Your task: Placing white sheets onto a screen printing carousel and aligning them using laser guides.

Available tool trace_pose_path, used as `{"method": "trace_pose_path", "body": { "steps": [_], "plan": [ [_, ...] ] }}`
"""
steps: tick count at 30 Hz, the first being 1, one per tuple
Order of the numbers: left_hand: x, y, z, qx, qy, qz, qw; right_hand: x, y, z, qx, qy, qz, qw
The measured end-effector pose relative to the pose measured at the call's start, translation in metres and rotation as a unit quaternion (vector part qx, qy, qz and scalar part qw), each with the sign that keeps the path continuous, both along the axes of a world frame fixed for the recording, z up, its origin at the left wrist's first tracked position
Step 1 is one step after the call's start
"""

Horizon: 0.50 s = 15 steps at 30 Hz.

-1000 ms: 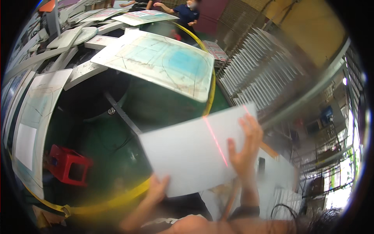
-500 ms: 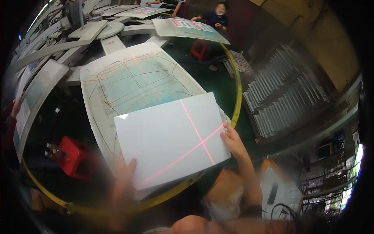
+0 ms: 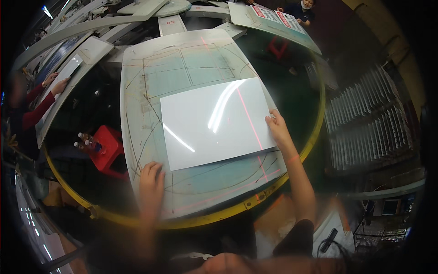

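A glossy white sheet [image 3: 200,128] lies on the pale, marked platen [image 3: 182,64], crossed by a red laser line. My right hand [image 3: 278,128] grips the sheet's right edge between thumb and fingers. My left hand [image 3: 152,180] rests on the platen's near left part, below the sheet's lower left corner, fingers apart and slightly bent, holding nothing. More red light lines show along the platen's near edge and across my right forearm.
A curved yellow rail [image 3: 232,208] rings the machine. A red stool [image 3: 108,150] with bottles stands at left. Co-workers [image 3: 32,109] [image 3: 305,13] stand at other platens [image 3: 89,50] [image 3: 248,16]. Racks [image 3: 360,123] fill the right; boxes [image 3: 267,221] sit below.
The sheet has moved up from my lap side onto the platen and lies straighter. My left hand has let go of it. The platen has come squarely before me; the left co-worker shows more.
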State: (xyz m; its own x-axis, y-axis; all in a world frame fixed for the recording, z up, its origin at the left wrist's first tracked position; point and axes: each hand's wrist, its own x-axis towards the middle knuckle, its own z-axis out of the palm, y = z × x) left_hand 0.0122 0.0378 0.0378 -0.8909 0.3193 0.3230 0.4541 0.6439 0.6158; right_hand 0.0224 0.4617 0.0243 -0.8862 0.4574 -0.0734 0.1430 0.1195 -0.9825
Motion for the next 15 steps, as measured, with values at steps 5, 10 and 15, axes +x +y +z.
{"method": "trace_pose_path", "body": {
  "steps": [5, 10, 15],
  "plan": [
    [0.007, -0.003, -0.005, -0.017, 0.013, 0.019, 1.0, -0.015, -0.011, 0.0, 0.008, -0.034, 0.038, 0.999],
    [0.008, -0.003, -0.008, -0.016, -0.005, 0.021, 1.0, -0.022, -0.022, -0.003, 0.014, -0.015, 0.013, 1.0],
    [0.01, -0.002, -0.003, -0.014, -0.013, 0.027, 0.999, -0.024, -0.03, -0.003, 0.012, -0.023, 0.01, 1.0]
  ]
}}
